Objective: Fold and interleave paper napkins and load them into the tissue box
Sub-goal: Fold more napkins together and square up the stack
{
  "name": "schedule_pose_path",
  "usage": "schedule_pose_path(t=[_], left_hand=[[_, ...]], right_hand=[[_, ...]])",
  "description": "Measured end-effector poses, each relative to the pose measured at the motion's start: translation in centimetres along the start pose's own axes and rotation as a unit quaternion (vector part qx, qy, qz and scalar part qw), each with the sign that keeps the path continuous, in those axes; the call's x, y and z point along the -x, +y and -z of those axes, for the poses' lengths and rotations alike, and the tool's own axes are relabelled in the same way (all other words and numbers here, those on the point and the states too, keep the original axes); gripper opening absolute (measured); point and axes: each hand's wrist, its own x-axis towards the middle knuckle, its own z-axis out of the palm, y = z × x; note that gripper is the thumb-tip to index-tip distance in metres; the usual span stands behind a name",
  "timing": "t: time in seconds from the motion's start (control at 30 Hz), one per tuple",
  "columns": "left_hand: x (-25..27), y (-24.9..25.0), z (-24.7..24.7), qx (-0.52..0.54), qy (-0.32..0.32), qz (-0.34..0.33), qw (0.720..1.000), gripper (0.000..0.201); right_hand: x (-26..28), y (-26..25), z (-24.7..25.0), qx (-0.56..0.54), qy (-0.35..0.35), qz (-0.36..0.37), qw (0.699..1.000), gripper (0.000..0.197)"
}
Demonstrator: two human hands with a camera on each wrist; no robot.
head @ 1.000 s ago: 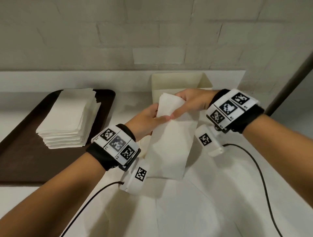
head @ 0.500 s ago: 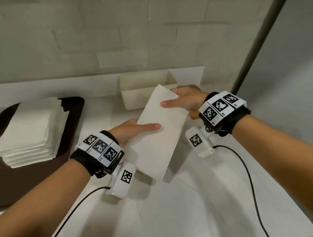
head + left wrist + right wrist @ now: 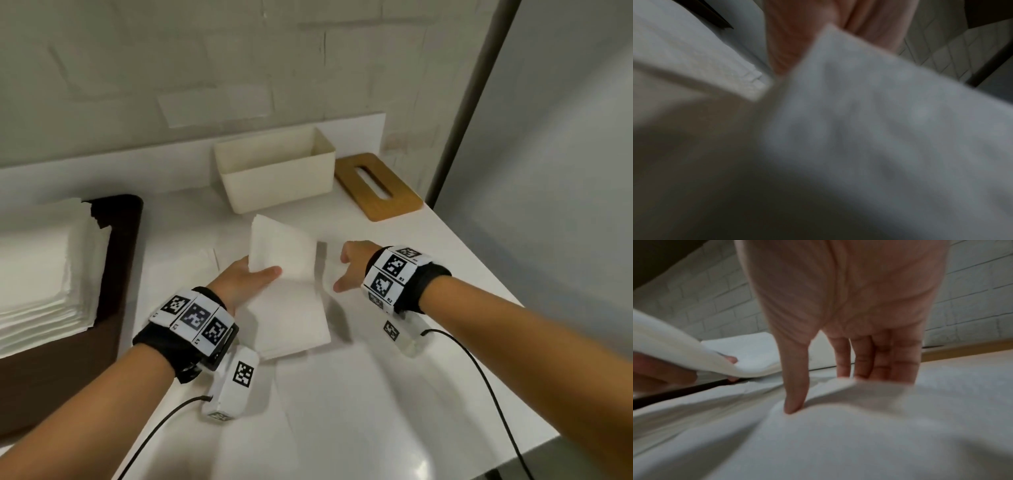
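— Head view, change noted? The right hand [image 3: 352,265] has released the folded napkin [image 3: 287,284]; fingers now spread on a flat napkin [image 3: 838,434].

— Left hand [image 3: 245,286]? Still pinching it, at six o'clock from the tissue box [image 3: 277,178].

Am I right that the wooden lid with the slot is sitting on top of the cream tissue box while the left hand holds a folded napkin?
Not quite: in the head view the wooden lid lies flat on the counter to the right of the open tissue box, not on it. The left hand does hold a folded napkin.
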Motion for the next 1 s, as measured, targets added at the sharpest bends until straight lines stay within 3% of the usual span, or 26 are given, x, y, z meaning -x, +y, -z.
schedule_pose_path(t=[0.13,0.23,0.37,0.43,0.5,0.63,0.73,0.87,0.93,1.0], left_hand=[[0.2,-0.2,0.3,0.002,0.005,0.006,1.0,0.017],[0.3,0.0,0.1,0.017,0.013,0.012,1.0,0.022],[0.4,0.8,-1.0,0.046,0.011,0.01,0.999,0.03],[0.4,1.3,-1.9,0.057,0.001,0.004,0.998,0.032],[0.4,1.9,-3.0,0.075,-0.017,-0.003,0.997,0.032],[0.0,3.3,-5.1,0.122,-0.055,0.005,0.991,0.048],[-0.3,4.1,-6.2,0.154,-0.102,0.022,0.983,0.07],[-0.1,4.4,-6.9,0.185,-0.13,0.027,0.974,0.077],[0.0,4.2,-7.2,0.169,-0.113,0.023,0.979,0.065],[0.1,3.8,-7.5,0.156,-0.071,0.005,0.985,0.041]], right_hand=[[-0.2,0.0,0.5,-0.096,0.009,-0.007,0.995,0.056],[0.4,1.2,2.1,-0.194,0.089,-0.037,0.976,0.047],[1.9,3.1,5.3,-0.323,0.184,-0.049,0.927,0.033],[2.7,3.5,6.1,-0.419,0.175,-0.032,0.891,0.018],[3.2,3.1,6.0,-0.468,0.158,-0.022,0.869,0.019],[3.5,1.2,3.6,-0.474,0.117,-0.024,0.872,0.039],[3.5,0.8,2.3,-0.472,0.117,-0.045,0.873,0.041],[3.5,1.2,2.1,-0.483,0.116,-0.05,0.866,0.042],[3.8,1.7,2.2,-0.484,0.109,-0.051,0.867,0.034],[3.9,2.4,2.2,-0.49,0.1,-0.051,0.865,0.011]])
